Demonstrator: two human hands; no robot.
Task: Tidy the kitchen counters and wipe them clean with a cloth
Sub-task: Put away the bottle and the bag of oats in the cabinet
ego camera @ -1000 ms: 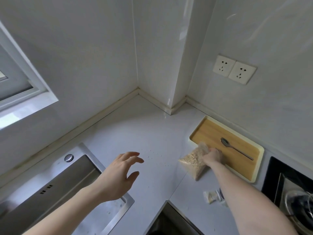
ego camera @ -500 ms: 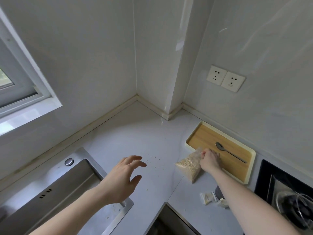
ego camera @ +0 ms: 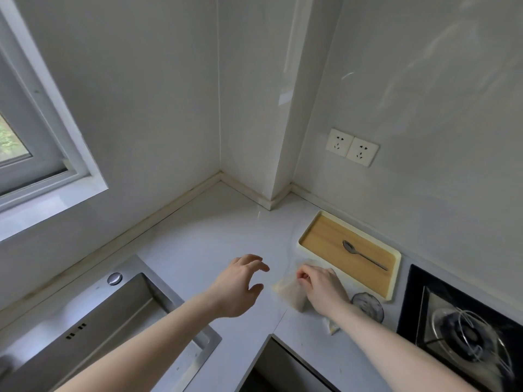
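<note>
A window (ego camera: 25, 142) fills the far left, set in the wall above the counter (ego camera: 198, 236). Below it a steel sink (ego camera: 93, 321) is sunk into the counter, with a round metal cap (ego camera: 114, 278) on its back rim. The left hand (ego camera: 239, 285) hovers over the counter just right of the sink's corner, its grip released: the fingers are spread and loosely bent, the thumb apart from them, and nothing is in it. Just right of that hand a clear bag (ego camera: 288, 291) lies on the counter, blurred and pale, so its contents cannot be told. The right hand (ego camera: 324, 287) rests on the bag's right part with its fingers curled and the fingertips pinching the plastic near the top edge, a grasping grip on the bag. Beside the right wrist a round dark-rimmed lid (ego camera: 368, 306) lies flat on the counter, and a small crumpled wrapper (ego camera: 332, 329) peeks out under the forearm. Behind the right hand a tray (ego camera: 393, 290) with a pale rim and wooden floor sits against the wall, a spoon (ego camera: 363, 254) lying inside it, bowl toward the left. On the wall above are two sockets (ego camera: 352, 147), side by side. At the far right a black hob (ego camera: 464, 329) carries a burner.
</note>
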